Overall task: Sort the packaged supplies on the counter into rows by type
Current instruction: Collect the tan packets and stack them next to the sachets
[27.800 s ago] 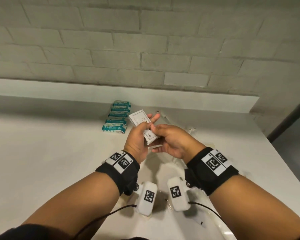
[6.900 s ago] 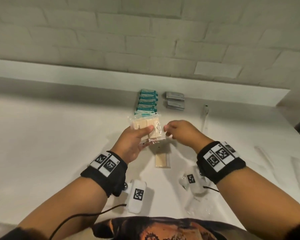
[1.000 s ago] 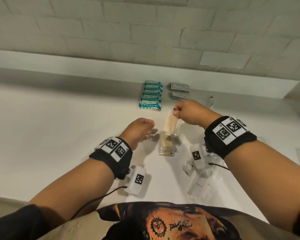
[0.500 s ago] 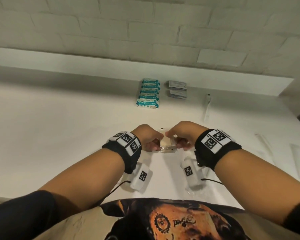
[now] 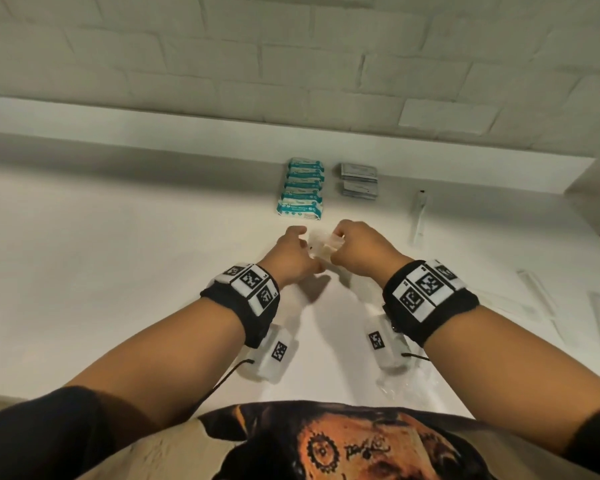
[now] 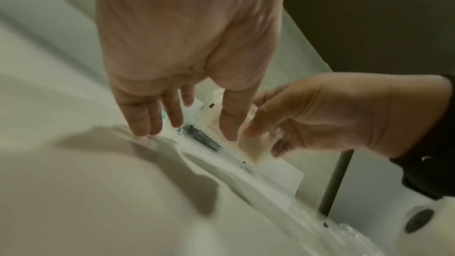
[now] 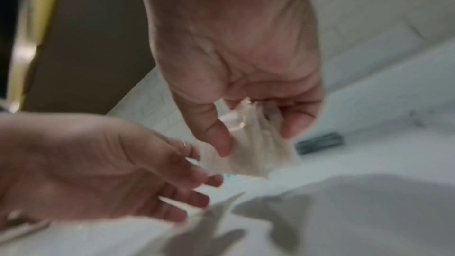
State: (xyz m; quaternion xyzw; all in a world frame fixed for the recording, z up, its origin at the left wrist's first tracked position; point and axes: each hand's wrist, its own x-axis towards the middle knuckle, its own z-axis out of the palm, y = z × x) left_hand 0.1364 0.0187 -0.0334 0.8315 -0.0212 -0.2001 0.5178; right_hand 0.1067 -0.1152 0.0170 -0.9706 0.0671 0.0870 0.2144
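My right hand point(image 5: 340, 237) pinches a small stack of clear packets with beige contents point(image 5: 329, 247) between thumb and fingers, held just above the white counter point(image 5: 118, 271). The right wrist view shows the beige packets point(image 7: 256, 155) hanging from that pinch. My left hand point(image 5: 297, 244) is beside them with fingers straight; its thumb point(image 6: 229, 124) touches the packets' edge point(image 6: 256, 147). Beyond the hands, a row of teal packets point(image 5: 302, 190) lies by the back ledge, with grey packets point(image 5: 359, 180) in a shorter row to its right.
Long clear-wrapped sticks lie on the right: one point(image 5: 418, 216) near the grey row and others point(image 5: 537, 296) by the right edge. A crumpled clear bag point(image 5: 406, 379) lies under my right wrist. A raised ledge point(image 5: 153, 133) and brick wall bound the far side.
Both hands have moved away from my body toward the rows, carrying the beige packets. The left hand's fingers have straightened out of their curl.
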